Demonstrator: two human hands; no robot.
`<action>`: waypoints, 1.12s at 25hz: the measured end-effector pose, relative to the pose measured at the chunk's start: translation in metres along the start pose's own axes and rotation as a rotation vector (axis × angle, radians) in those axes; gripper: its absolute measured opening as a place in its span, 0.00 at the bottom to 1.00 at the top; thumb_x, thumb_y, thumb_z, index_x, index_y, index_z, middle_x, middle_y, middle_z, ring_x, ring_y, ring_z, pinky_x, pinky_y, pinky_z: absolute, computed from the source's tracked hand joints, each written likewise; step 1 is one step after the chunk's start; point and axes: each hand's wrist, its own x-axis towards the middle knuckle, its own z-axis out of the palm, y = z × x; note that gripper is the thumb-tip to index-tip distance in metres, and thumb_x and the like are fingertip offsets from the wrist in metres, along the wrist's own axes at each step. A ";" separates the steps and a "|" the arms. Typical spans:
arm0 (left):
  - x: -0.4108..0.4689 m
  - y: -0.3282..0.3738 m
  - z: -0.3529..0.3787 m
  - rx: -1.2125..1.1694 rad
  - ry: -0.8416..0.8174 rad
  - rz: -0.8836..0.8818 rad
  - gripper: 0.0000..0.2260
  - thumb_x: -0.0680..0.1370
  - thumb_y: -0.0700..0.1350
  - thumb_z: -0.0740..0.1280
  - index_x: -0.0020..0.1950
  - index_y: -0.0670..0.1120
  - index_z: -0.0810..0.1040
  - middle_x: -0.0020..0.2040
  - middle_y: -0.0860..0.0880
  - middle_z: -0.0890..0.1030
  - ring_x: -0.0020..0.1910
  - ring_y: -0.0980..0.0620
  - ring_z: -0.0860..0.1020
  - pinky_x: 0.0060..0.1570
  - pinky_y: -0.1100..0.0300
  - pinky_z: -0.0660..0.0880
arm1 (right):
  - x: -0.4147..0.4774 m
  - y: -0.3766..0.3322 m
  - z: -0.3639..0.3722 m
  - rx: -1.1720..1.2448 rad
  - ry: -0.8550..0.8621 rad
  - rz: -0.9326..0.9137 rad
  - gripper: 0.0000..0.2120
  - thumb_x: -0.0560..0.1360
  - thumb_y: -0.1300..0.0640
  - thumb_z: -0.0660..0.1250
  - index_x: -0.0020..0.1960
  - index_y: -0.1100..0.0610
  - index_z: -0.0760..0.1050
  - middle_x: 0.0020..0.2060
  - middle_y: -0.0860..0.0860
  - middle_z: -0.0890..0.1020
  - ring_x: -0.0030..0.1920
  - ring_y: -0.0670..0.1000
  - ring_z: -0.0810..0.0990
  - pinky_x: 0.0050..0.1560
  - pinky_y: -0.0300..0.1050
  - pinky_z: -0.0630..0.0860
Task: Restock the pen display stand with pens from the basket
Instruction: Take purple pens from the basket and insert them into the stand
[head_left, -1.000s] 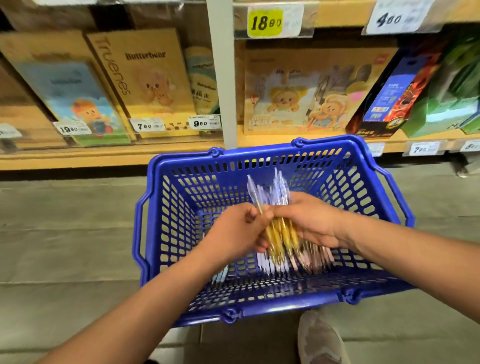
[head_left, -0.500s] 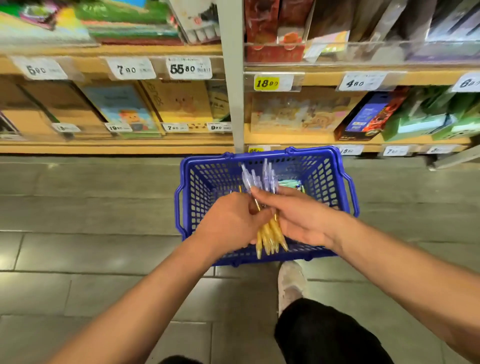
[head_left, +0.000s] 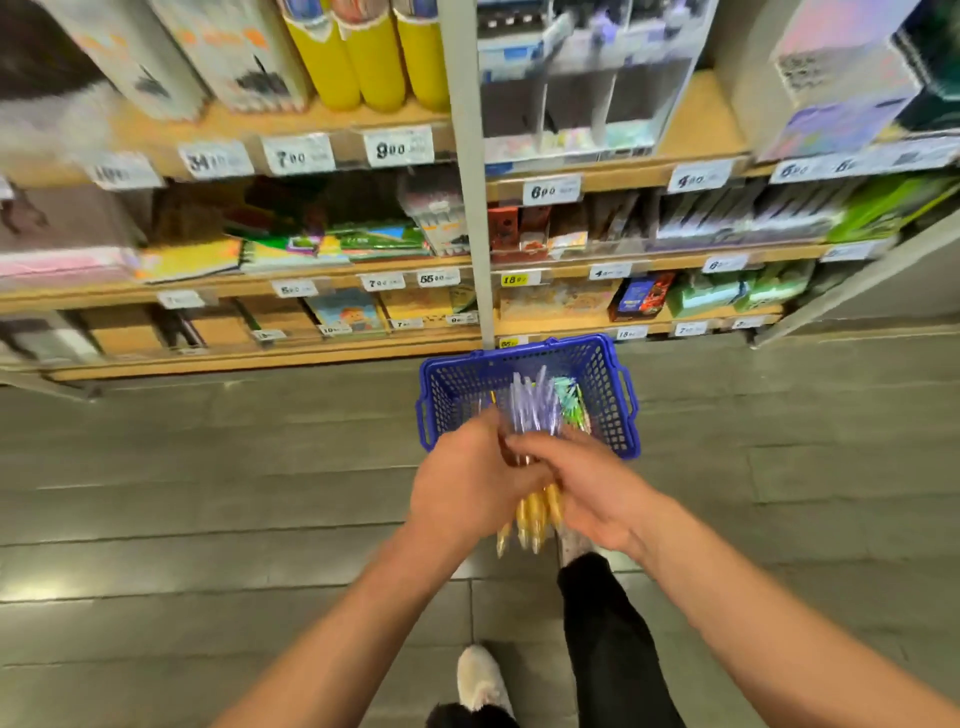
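A: Where are the pens sitting?

B: Both hands are holding them as one bundle, above the floor and over the near edge of the basket. The left hand is wrapping around the bundle's middle from the left; the right hand is closing on it from the right, fingers curled over the front.

A: Which way is the bundle running?

B: Its long axis is lying roughly away from the person. The pale, clear ends are pointing toward the shelves, fanning out a little above the basket. The yellow ends are pointing back toward the person, sticking out below the hands.

A: What is proving hard to see?

B: The middle of the bundle is hiding behind the two hands, so I cannot count the pens. Blur is smearing the clear ends together. Inside the basket something green and yellow is showing beside the bundle, on the right, but it is too blurred to name. The price tags on the upper shelves are mostly smeared too.

A: Anything cut off?

B: Both forearms are running out of the bottom edge. A shoe and a dark trouser leg are showing below the hands, the leg cut by the frame.
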 end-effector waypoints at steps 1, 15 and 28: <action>-0.023 0.010 -0.010 -0.002 0.027 0.043 0.17 0.68 0.58 0.75 0.41 0.51 0.71 0.37 0.53 0.79 0.40 0.48 0.79 0.37 0.53 0.75 | -0.026 -0.004 0.014 0.026 0.022 -0.015 0.15 0.66 0.60 0.78 0.52 0.61 0.84 0.46 0.61 0.87 0.43 0.54 0.87 0.39 0.46 0.83; -0.154 0.157 -0.012 -0.547 -0.291 -0.118 0.14 0.81 0.53 0.68 0.61 0.48 0.76 0.50 0.46 0.85 0.43 0.57 0.85 0.47 0.62 0.81 | -0.217 -0.083 -0.012 0.365 0.200 -0.136 0.04 0.79 0.63 0.67 0.49 0.64 0.78 0.38 0.58 0.84 0.40 0.54 0.85 0.42 0.49 0.83; -0.114 0.294 0.057 -0.984 -0.505 -0.242 0.16 0.79 0.45 0.70 0.61 0.37 0.80 0.56 0.37 0.84 0.56 0.42 0.84 0.56 0.54 0.81 | -0.242 -0.208 -0.144 0.230 -0.064 0.009 0.09 0.74 0.64 0.70 0.53 0.60 0.76 0.54 0.60 0.85 0.56 0.57 0.85 0.46 0.52 0.84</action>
